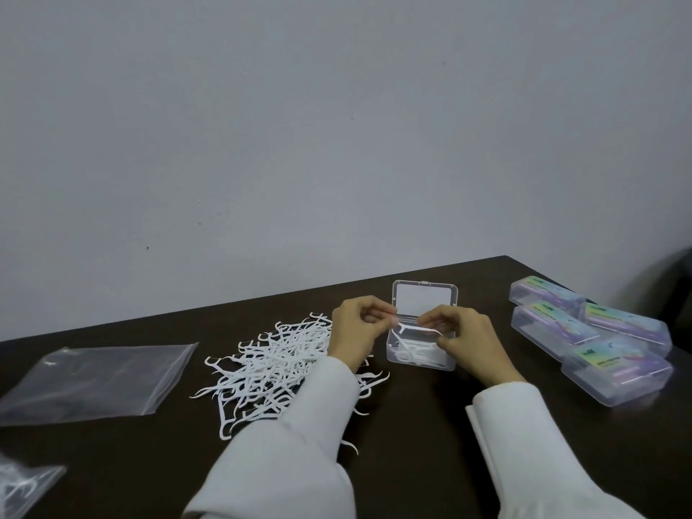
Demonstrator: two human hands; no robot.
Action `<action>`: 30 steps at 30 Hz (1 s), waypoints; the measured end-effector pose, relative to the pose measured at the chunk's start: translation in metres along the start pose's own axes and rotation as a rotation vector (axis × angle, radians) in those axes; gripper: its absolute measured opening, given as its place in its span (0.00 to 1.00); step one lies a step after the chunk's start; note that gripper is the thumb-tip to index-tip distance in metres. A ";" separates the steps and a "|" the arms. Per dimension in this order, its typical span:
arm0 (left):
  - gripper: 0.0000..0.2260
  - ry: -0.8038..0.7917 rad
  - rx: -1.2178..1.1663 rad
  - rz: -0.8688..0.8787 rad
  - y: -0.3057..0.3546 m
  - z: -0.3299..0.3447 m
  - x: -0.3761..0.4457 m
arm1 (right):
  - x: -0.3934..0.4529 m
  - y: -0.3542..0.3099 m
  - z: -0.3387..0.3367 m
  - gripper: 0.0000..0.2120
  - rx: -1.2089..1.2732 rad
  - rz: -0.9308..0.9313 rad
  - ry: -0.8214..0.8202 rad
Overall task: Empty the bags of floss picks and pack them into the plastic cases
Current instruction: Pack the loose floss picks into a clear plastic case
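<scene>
Floss picks lie in a loose white heap on the dark table, just left of the open clear case. One emptied zip bag lies flat, well left of the case; a second bag, with picks still inside, sits at the near left corner of the table.

Step in hand, as judged: packing stage. The heap is out of its bag and picks are going into the case a few at a time. Case lid stands up at the back; a few picks already lie in the base, so this case is far from full.

Left hand and right hand meet over the case. Fingers of both are curled in close. Left thumb and forefinger pinch the head end of a single held pick; right fingers pinch its handle end. The pick lies level, just above the case base.

Next move, judged: lower the pick parallel to those already in the base, let go, then return to the heap. Alignment matters, as crossed picks would waste room and may stop the lid from closing.

Four closed cases with coloured labels sit stacked to the right of the open case, apparently done.
</scene>
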State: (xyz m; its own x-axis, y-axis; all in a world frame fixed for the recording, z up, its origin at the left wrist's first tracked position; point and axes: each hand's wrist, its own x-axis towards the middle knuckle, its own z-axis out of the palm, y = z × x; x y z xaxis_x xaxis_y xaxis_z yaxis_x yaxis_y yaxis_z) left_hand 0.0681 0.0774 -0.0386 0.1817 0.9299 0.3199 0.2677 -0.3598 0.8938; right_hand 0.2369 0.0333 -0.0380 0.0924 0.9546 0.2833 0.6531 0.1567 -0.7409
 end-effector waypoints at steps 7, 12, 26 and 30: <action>0.04 -0.063 0.132 0.071 -0.008 0.005 -0.002 | -0.004 -0.002 0.002 0.14 -0.101 -0.027 -0.048; 0.04 -0.072 0.155 0.082 -0.010 0.006 -0.001 | -0.004 -0.004 0.005 0.16 -0.213 -0.086 -0.065; 0.06 -0.115 0.117 0.066 -0.005 0.001 -0.002 | -0.007 -0.013 0.008 0.13 -0.432 -0.070 -0.104; 0.08 -0.111 0.048 0.057 0.004 -0.011 -0.007 | -0.006 -0.017 0.011 0.08 -0.376 -0.137 -0.007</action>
State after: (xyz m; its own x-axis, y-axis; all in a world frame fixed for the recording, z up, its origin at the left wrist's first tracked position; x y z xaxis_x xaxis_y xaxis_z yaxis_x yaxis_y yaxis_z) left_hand 0.0572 0.0703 -0.0334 0.3012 0.8945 0.3303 0.2981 -0.4173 0.8585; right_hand 0.2169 0.0273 -0.0338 -0.0186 0.9331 0.3591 0.8889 0.1799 -0.4212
